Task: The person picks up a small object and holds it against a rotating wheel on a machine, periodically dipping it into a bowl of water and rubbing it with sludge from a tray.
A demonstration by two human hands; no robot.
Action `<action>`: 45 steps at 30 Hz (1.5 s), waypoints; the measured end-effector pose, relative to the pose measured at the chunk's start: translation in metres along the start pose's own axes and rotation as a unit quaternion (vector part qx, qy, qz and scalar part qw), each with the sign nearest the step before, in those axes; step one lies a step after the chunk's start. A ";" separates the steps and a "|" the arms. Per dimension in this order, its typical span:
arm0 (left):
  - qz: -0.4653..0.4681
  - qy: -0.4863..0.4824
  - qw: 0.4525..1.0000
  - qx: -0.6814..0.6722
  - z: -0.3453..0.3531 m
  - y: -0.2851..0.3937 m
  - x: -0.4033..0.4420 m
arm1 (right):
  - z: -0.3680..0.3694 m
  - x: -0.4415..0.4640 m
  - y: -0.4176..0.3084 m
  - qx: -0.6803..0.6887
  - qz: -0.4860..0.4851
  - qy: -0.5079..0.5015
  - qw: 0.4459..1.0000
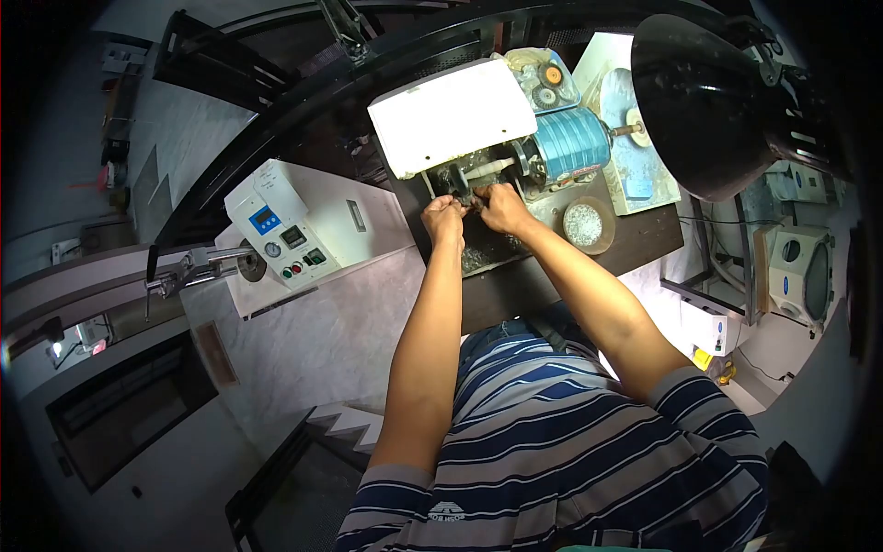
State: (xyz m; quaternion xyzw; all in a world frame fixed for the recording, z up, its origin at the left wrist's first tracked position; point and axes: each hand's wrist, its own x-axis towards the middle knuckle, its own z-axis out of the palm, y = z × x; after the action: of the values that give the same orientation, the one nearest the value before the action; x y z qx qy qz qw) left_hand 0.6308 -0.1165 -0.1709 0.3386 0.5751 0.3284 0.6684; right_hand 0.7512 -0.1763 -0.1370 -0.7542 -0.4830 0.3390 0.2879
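My left hand and my right hand are close together below the white hood of a bench polishing machine. Both have their fingers closed, pinching at something small and dark between them that I cannot make out. Just above the fingers are a dark wheel and a pale spindle, which run out from the blue ribbed motor. Whether the held piece touches the wheel is hidden. Right of my right hand is a round bowl with whitish grainy material in it.
Behind the motor, a tray holds several round wheels. At the motor's right end, a shaft carries a pale buffing wheel. A large black lamp shade hangs at the right. A white control unit with a display stands at the left.
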 end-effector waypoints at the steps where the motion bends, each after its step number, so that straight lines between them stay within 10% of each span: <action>1: -0.011 0.007 1.000 0.012 -0.001 -0.002 0.004 | 0.000 0.000 0.000 -0.004 -0.002 -0.001 1.000; 17: -0.021 -0.041 0.993 -0.112 -0.008 -0.009 -0.001 | 0.004 -0.012 -0.008 -0.047 -0.045 0.025 0.998; 45: 0.037 -0.026 0.996 0.071 -0.009 -0.004 0.015 | 0.010 -0.006 0.004 -0.039 -0.048 0.059 0.996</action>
State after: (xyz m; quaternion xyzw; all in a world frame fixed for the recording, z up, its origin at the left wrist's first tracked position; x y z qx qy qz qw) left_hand 0.6240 -0.1055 -0.1836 0.4146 0.5665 0.3024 0.6448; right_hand 0.7434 -0.1823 -0.1442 -0.7598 -0.5134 0.2605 0.3023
